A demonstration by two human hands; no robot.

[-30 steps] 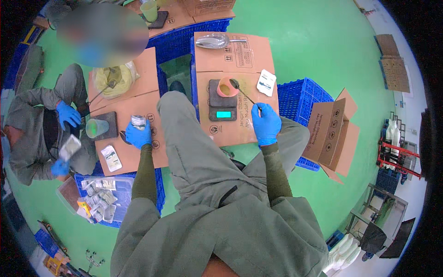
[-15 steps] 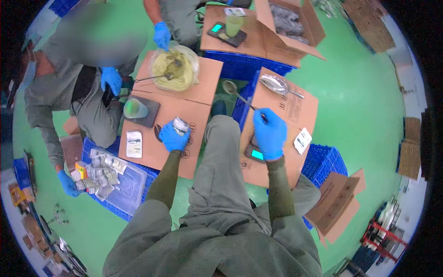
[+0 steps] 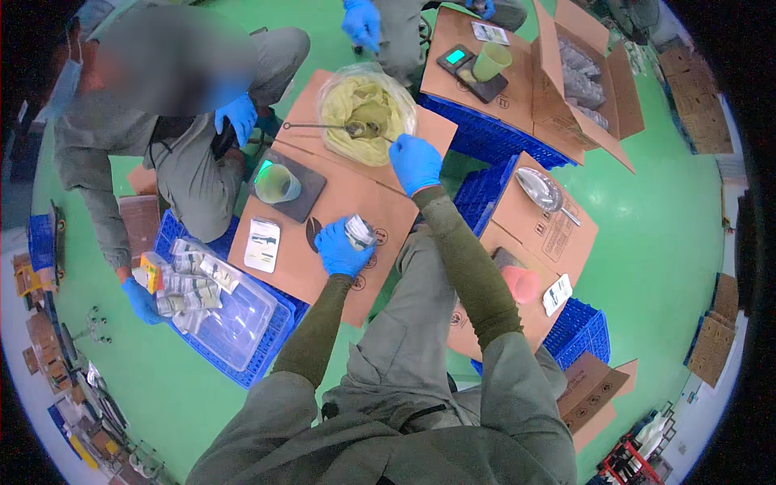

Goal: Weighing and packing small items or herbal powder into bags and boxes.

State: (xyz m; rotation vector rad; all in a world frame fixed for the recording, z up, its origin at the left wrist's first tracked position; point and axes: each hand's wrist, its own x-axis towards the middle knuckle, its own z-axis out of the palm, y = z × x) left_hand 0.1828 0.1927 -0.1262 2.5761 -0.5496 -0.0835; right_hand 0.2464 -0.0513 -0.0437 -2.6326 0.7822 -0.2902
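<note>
My left hand [image 3: 342,249] is closed around a small packet [image 3: 359,231] with a white label, over the near part of the cardboard-topped stand. My right hand [image 3: 415,164], in a blue glove like the other, grips the handle of a long-handled spoon. That spoon's bowl dips into a clear bag [image 3: 333,109] lined in yellow-green, which holds a yellowish powder. A second long-handled spoon [image 3: 319,126] rests in the same bag, its handle pointing left. Beside my left hand, a translucent green cup [image 3: 277,184] stands on a dark scale [image 3: 309,196].
A co-worker at left reaches a gloved hand [image 3: 142,301] to packets in a clear tub [image 3: 242,327]. Another's glove [image 3: 361,24] hovers beyond the bag. On the right stand are a metal scoop [image 3: 539,190] and pink cup [image 3: 520,284]. An open carton [image 3: 558,113] stands far right.
My right hand has moved left and away from me, bringing its spoon from the right stand into the bag. The far co-worker's hand has left the bag. The pink cup now shows.
</note>
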